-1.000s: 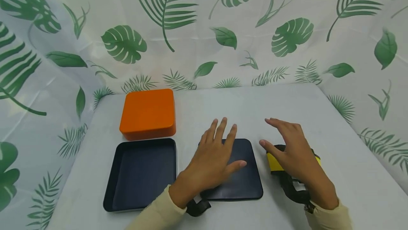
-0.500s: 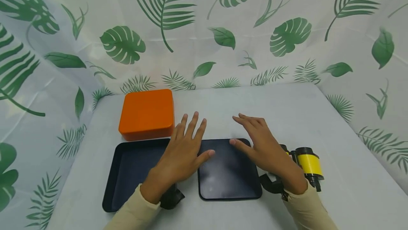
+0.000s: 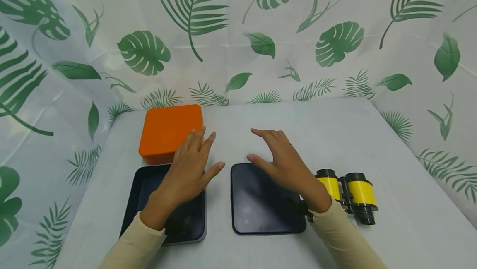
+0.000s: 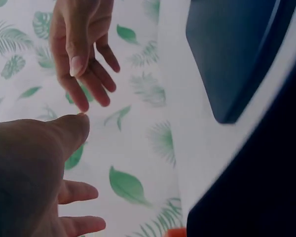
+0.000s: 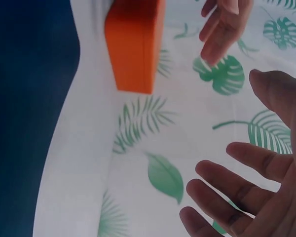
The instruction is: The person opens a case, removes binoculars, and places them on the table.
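My left hand (image 3: 182, 174) hovers over the dark blue open tray (image 3: 204, 231), its fingertips overlapping the orange box (image 3: 169, 130) in the head view. The fingers are spread and hold nothing. To the right, my right hand (image 3: 287, 165) hangs over the flat dark blue lid-like panel (image 3: 261, 211), thumb apart from the fingers, with nothing in it. Both palms face each other across a gap. In the right wrist view the orange box (image 5: 133, 54) shows beyond the right hand (image 5: 266, 192). The left wrist view has the left hand (image 4: 34, 163) below the right one.
Yellow and black binoculars (image 3: 359, 194) lie on the white table (image 3: 402, 227), partly behind the right forearm. A leaf-printed sheet (image 3: 223, 41) rises behind the table and along both sides. The orange box stands just behind the tray.
Both hands have moved left, the left from the flat panel to above the tray, the right from the binoculars to above the panel. The binoculars are now more exposed. The objects stay put.
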`<state>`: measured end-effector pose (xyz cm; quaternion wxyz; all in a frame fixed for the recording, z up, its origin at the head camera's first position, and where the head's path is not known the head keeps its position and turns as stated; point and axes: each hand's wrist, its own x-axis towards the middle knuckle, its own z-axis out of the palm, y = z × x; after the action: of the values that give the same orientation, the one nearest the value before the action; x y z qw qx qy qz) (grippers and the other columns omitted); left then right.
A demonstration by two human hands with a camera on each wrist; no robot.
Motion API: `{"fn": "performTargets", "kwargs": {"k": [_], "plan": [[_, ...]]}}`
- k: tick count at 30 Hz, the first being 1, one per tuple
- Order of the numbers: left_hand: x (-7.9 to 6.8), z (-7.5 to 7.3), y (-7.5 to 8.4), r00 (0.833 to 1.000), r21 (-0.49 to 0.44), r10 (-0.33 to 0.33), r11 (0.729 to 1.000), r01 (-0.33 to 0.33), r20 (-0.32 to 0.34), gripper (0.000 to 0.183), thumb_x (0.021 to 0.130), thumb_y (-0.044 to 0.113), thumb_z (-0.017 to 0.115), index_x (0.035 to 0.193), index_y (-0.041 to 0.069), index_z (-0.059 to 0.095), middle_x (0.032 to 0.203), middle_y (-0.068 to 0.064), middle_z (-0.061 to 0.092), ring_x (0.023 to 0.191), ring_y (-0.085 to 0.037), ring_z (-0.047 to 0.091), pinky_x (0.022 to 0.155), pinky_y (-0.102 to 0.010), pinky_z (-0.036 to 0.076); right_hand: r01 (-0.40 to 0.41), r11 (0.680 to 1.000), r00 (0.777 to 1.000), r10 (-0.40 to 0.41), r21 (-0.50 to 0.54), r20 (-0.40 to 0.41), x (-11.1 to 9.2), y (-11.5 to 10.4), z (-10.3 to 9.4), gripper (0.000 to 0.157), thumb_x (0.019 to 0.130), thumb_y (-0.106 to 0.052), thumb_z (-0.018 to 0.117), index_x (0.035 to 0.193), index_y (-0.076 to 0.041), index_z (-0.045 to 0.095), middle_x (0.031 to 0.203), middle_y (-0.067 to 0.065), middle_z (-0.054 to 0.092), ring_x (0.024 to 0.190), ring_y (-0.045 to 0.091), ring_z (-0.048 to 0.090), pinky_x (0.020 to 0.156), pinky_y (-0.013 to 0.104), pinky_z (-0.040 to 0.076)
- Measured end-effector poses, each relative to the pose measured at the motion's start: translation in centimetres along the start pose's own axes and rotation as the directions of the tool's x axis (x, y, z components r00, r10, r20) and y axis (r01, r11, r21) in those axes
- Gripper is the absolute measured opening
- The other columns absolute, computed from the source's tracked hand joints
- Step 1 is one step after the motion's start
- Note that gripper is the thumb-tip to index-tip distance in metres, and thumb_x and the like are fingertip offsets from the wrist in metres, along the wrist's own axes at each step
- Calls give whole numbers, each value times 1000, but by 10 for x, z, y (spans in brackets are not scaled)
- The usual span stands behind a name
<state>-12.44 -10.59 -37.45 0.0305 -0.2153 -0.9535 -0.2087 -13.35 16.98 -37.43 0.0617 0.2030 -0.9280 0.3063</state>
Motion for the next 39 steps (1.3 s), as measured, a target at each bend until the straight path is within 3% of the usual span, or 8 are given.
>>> {"fn": "performTargets", "kwargs": {"k": [8,16,24,31,35,39], "plan": [[4,-11,-25,990,-52,-21,999,14,-137,68,101,41,73,155,7,50,151,-23,52,139,-47,47,113,-70,37,36,998,999,-36,43,-2,23,-12,17,69,100,-41,75,159,-18,49,147,6,61,133,26,55,108,53,50],[7,-29,-48,978,-84,-74,995,58,-193,61,99,41,76,144,4,57,138,-26,55,124,-50,50,104,-68,40,68,997,998,-69,41,6,47,-27,32,68,99,-38,77,157,-14,51,146,9,63,129,28,60,107,49,53],[12,-45,-78,969,-176,-188,971,160,-157,56,99,34,77,141,2,57,134,-28,55,124,-48,45,104,-67,35,85,994,996,-86,66,10,69,-35,50,62,99,-35,77,152,-14,54,140,7,66,122,28,65,102,46,56],[15,-49,-105,961,-244,-261,942,232,-93,66,98,38,79,146,2,52,133,-32,50,121,-48,49,102,-65,47,67,994,998,-69,87,14,87,-41,63,61,97,-34,80,148,-12,56,128,8,69,115,28,68,97,43,56],[17,-52,-122,954,-326,-293,909,258,-62,68,98,40,78,148,3,49,137,-31,48,126,-48,51,105,-65,48,58,996,997,-61,69,43,97,-42,71,64,97,-36,80,150,-12,54,127,8,68,115,28,67,95,41,57],[21,-55,-137,936,-405,-352,857,318,-10,73,96,45,79,150,6,48,144,-28,47,130,-45,48,105,-62,48,57,997,997,-60,46,53,104,-42,79,66,96,-38,80,150,-12,54,128,10,68,112,26,66,92,40,58]]}}
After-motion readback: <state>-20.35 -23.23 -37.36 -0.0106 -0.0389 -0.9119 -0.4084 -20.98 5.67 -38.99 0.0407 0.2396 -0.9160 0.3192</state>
